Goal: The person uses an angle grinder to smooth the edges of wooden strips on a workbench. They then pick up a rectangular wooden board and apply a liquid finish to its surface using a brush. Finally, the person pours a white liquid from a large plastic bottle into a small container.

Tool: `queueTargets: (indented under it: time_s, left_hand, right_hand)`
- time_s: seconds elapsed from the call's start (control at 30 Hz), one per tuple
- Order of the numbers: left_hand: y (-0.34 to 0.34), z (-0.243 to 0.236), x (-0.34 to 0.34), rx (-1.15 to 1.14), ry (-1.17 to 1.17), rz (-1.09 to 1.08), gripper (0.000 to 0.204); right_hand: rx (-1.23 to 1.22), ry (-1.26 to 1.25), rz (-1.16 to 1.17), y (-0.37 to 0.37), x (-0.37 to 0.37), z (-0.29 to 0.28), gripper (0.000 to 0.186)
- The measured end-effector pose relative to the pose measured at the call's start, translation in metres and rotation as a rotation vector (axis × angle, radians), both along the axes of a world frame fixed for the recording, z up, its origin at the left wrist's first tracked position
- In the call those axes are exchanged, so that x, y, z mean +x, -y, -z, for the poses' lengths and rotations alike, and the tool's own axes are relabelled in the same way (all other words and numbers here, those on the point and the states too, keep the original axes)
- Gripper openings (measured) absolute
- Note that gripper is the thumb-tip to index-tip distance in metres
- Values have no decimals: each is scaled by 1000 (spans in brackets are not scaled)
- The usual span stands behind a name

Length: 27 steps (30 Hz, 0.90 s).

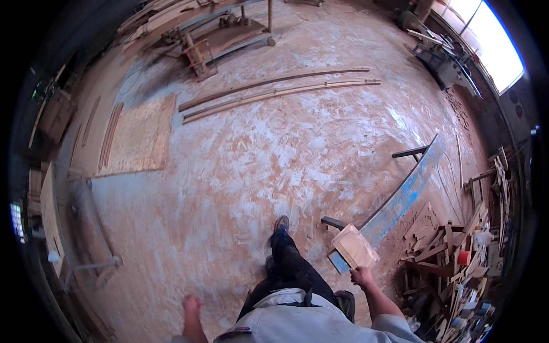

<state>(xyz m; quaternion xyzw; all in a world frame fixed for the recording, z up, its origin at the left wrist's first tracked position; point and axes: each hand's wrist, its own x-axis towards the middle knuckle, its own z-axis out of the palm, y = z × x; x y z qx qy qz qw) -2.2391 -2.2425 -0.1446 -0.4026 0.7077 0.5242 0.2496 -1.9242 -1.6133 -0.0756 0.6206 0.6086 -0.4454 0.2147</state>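
Right fingers (355,274) round panel (355,247) edge; left hand (193,305) low

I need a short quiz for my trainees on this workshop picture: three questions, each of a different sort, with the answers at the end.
1. Multiple choice. How is the flat wooden panel being held?
A. By the left hand alone
B. By the right hand alone
C. By both hands
2. True or false. Seen from the head camera, the panel hides part of the blue bench.
3. Fill in the blank. The heap of scrap wood lies on the person's ____ side.

Key: 1. B. 2. True; blue shows on either side of the panel. 3. right.
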Motion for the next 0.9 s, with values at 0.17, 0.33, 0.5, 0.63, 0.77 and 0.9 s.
queueTargets:
  time_s: [0.17,0.33,0.5,0.63,0.77,0.9]
  left_hand:
    - [-115,22,18,-13,207,788,27]
    - [-173,1,-96,-36,152,1268,34]
    - [-230,-29,-287,-260,-65,886,31]
    - [-277,-21,-413,-448,-365,802,27]
    - [-324,37,-483,-466,-786,1209,35]
    - [-447,15,-545,-334,-458,1639,42]
  right_hand:
    - [-95,-19,279,-31,-28,23,29]
    - [-162,-250,309,-75,-163,13,34]
    - [-24,-464,268,-112,-278,-40,26]
    - [170,-526,373,-121,-289,-64,25]
    - [599,-347,211,-64,-249,-33,11]
    - [204,-388,1092,98,-166,32,16]
